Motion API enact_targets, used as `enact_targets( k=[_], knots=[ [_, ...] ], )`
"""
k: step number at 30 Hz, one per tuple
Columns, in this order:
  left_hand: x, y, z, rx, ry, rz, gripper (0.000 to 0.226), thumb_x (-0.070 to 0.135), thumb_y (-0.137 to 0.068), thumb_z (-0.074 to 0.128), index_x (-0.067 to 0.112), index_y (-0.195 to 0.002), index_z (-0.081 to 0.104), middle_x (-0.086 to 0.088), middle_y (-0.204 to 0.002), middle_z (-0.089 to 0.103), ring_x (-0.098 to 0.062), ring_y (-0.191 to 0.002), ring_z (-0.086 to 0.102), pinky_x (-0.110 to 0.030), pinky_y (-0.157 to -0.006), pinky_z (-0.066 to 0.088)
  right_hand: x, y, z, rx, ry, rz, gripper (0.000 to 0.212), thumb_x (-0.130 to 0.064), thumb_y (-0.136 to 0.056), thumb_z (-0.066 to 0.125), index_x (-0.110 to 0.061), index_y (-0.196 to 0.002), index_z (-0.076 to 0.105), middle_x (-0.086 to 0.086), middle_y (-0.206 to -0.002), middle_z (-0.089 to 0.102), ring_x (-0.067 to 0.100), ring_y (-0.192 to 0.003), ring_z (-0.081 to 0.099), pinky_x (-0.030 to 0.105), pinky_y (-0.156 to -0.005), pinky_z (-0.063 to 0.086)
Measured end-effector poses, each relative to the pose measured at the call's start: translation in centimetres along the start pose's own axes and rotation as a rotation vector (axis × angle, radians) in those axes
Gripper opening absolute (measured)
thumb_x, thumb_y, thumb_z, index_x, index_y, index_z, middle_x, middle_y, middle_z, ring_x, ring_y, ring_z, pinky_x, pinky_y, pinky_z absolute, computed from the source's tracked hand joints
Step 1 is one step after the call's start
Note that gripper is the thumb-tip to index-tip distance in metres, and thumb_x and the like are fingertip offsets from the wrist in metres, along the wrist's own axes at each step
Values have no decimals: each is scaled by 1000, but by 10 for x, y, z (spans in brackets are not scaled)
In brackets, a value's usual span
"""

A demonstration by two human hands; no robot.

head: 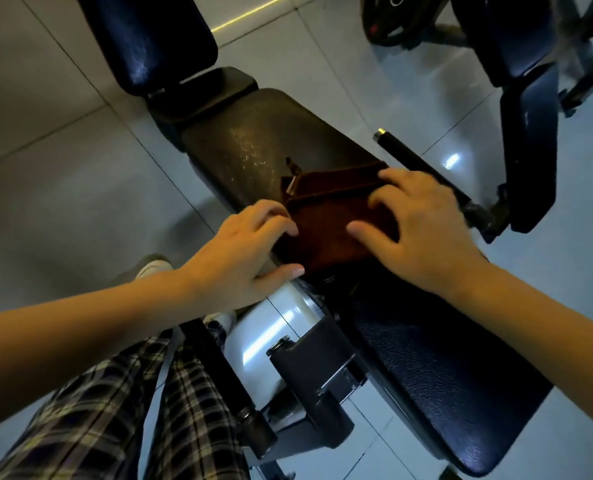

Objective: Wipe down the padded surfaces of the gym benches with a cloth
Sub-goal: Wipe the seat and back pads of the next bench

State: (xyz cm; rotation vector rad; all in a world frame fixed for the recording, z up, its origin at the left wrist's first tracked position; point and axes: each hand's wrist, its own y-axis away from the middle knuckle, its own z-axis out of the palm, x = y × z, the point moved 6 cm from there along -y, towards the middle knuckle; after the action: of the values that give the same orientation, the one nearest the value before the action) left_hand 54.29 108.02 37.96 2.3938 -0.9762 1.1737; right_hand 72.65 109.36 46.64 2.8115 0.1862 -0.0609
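Brown cloth [326, 237] on bench pad [246, 143] — L fingers [270, 216] grip edge, R fingers [397, 178] (spread) press.

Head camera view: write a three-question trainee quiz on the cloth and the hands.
1. True or false: the cloth is bunched into a ball.
2. Which hand rests on top of the cloth with its fingers spread?
3. What colour is the cloth? A white, B brown, C blue.

Key
1. False: it lies folded flat on the bench pad.
2. The right hand; the left hand only meets the cloth's edge.
3. B.
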Motion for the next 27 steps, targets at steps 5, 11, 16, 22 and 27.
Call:
enact_targets(
  k=[5,11,16,22,27],
  knots=[
    [-45,-3,-10,-145,-23,-432,104,72,-76,54,11,-153,20,-10,-160,10,-30,-147,15,-43,-116,22,-13,-11,62,-449,155,26,98,-90,-60,4,-48,-147,-10,-3,-159,-24,25,-144,-25,61,-113,-13],
    [-84,-10,-14,-295,53,-699,136,80,-55,52,12,-154,-11,-12,-160,-21,-29,-149,-9,-46,-121,8,-23,-32,75,-490,225,5,76,-81,-83,10,-48,-146,-15,-3,-159,-23,30,-145,-23,65,-110,-14],
    [-107,-17,-23,-345,82,-726,139,79,-54,52,9,-153,-15,-11,-160,-23,-26,-149,-13,-48,-121,2,-36,-72,84,-486,210,-40,59,-57,-98,16,-44,-150,-9,-5,-160,-18,27,-146,-19,63,-112,-10],
    [-113,-21,-22,-397,152,-732,125,70,-71,61,13,-154,-12,-4,-161,-21,-26,-150,-2,-41,-120,14,-52,-112,97,-492,160,-130,56,-43,-103,21,-33,-153,-1,-9,-161,-11,21,-148,-12,57,-115,-9],
    [-97,-31,-21,-354,96,-632,118,66,-77,63,15,-155,-10,-11,-161,-20,-28,-150,-6,-47,-122,6,-41,-97,81,-497,77,-135,66,-60,-97,29,-42,-151,-4,-8,-161,-16,15,-147,-15,51,-114,-14]
  ],
)
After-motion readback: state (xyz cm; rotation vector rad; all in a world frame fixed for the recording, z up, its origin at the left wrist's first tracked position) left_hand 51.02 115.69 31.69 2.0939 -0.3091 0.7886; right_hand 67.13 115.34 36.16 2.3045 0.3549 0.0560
